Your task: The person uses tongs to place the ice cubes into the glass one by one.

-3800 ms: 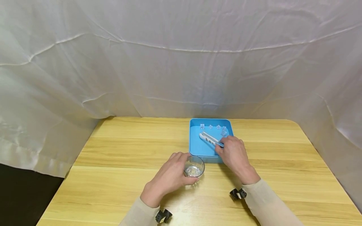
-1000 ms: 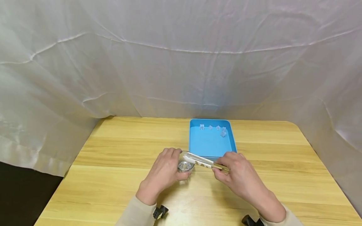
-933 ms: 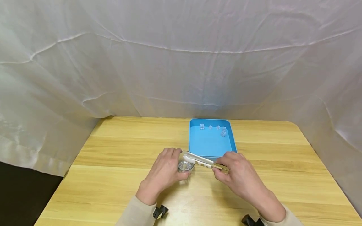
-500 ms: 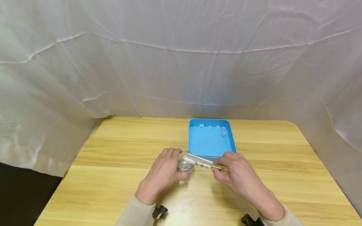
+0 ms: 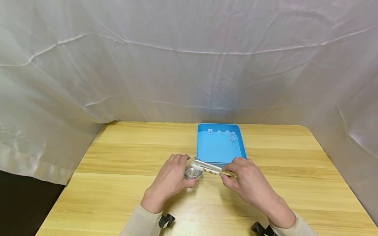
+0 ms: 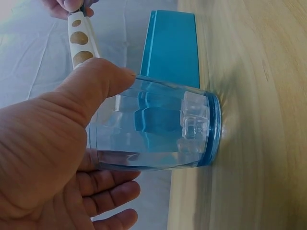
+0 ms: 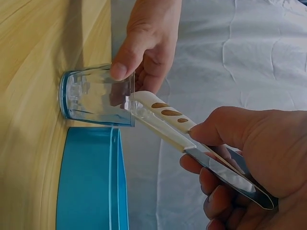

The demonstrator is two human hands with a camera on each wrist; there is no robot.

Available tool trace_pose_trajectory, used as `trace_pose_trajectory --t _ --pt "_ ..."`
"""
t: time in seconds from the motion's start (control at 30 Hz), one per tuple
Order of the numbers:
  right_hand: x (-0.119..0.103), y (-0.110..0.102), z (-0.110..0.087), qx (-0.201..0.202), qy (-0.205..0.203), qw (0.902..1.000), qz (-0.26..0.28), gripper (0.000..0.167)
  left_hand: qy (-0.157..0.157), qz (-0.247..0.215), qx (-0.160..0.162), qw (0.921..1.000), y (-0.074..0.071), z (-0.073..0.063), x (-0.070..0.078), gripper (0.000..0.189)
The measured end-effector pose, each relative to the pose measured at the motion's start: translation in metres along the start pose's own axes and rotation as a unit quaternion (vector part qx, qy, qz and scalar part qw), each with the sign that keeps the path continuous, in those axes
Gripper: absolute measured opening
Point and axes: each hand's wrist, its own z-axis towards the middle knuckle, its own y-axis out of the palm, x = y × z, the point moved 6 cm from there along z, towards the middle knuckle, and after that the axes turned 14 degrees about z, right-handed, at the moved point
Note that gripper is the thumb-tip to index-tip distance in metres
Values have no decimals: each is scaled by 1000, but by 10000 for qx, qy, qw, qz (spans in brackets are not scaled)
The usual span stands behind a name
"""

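My left hand (image 5: 168, 180) grips a clear drinking glass (image 6: 120, 129) that stands upright on the table, thumb on the near side. Several transparent cubes (image 6: 194, 127), like ice cubes, lie at its bottom. With my right hand (image 5: 251, 183) I hold tongs (image 7: 175, 113) by their metal handle; the white tips, pierced with oval holes, reach the mouth of the glass. A small clear piece (image 7: 128, 102) shows between those tips at the rim. More clear cubes (image 5: 232, 139) sit in the blue tray (image 5: 218, 150), along its back and right sides.
The tray stands just behind and right of the glass, on a wooden table (image 5: 133, 157). A pale cloth curtain (image 5: 189, 82) hangs behind the table and along both sides.
Since the oldest frame, the tongs have come from inside the tray to the glass mouth, and the glass has shifted slightly left. Over the last second both hands stay almost still.
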Motion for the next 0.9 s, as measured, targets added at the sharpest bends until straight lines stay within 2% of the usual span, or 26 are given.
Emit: trace_pose_trajectory --t 0.5,0.9 --pt "2 0 0 43 -119 9999 34 10 -20 -28 -42 10000 0 1 0 80" --pt "5 2 0 -40 -19 10000 -16 10 -62 -36 -85 9999 1 1 -1 81"
